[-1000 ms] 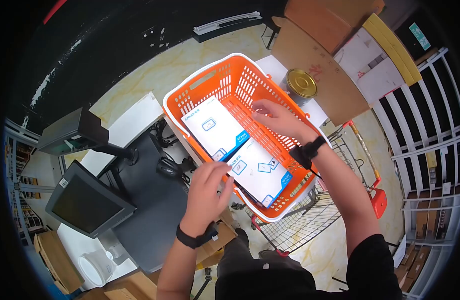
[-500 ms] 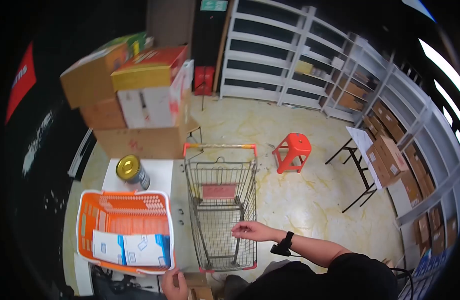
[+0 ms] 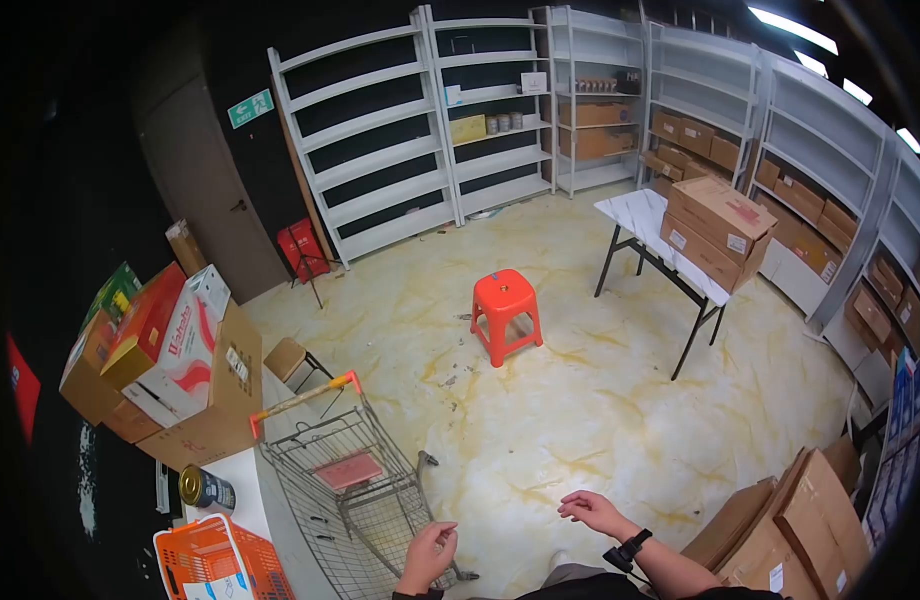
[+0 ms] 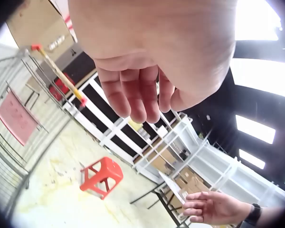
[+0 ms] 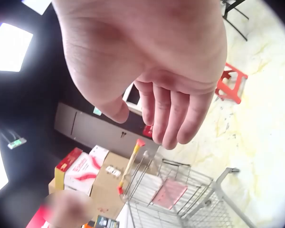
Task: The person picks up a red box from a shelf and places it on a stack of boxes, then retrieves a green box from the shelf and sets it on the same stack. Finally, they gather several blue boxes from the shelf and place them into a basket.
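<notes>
In the head view my left hand [image 3: 428, 556] hovers over the right side of the metal shopping cart [image 3: 365, 500], holding nothing. My right hand [image 3: 595, 512] is held above the floor to the right of the cart, also empty. Both wrist views show relaxed, slightly bent fingers, on the left hand [image 4: 142, 71] and the right hand [image 5: 152, 76]. At the lower left, away from both hands, stands an orange basket [image 3: 212, 552] with a white and blue package [image 3: 218, 589] inside.
A gold-lidded can [image 3: 208, 488] and stacked cartons [image 3: 195, 350] are at the left. A red stool [image 3: 505, 312] stands mid-floor, a marble-top table [image 3: 632, 218] with boxes beyond it. Shelves [image 3: 380, 165] line the back; flattened cardboard [image 3: 780, 530] lies at lower right.
The head view has swung right, from the basket to the cart and then the open room. Both hands have left the basket area, and the basket now shows at the lower left edge.
</notes>
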Available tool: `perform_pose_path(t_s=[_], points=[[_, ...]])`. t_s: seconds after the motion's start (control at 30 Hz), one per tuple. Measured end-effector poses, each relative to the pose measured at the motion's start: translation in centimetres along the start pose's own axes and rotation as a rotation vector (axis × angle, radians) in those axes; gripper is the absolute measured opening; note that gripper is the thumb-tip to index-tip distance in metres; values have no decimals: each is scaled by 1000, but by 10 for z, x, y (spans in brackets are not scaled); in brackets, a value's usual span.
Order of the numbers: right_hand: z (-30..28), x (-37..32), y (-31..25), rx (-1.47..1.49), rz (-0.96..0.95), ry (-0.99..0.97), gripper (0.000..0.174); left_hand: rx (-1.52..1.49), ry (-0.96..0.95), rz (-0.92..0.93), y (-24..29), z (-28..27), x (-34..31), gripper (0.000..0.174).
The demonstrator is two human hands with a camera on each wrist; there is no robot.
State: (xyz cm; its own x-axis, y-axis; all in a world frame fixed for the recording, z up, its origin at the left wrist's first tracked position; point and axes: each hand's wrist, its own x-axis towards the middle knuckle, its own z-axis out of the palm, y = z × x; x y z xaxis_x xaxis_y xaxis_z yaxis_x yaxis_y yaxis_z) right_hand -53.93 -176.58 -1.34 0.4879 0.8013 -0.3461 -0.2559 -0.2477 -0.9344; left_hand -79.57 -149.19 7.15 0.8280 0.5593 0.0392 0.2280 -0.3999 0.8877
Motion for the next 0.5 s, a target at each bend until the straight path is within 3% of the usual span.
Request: perform_pose_path(t_s=[0.1,0.23,0.37,0.43,0.5], points=[[-79,-47,20,61,60,246,28,38,-190,-17,-12,76,49,24],[-158,-92,40,154,76,531,26,243,-487,-138,-99,136,83,33],[-194,-107,44,209,27,734,25,343,-494,-335,-155,150,85,43],[-198,-101,42,258,23,756,26,326,-480,-396,-210,150,72,40],[-201,-92,35,304,-3,786,26,332,-461,-554,-217,150,74,40]])
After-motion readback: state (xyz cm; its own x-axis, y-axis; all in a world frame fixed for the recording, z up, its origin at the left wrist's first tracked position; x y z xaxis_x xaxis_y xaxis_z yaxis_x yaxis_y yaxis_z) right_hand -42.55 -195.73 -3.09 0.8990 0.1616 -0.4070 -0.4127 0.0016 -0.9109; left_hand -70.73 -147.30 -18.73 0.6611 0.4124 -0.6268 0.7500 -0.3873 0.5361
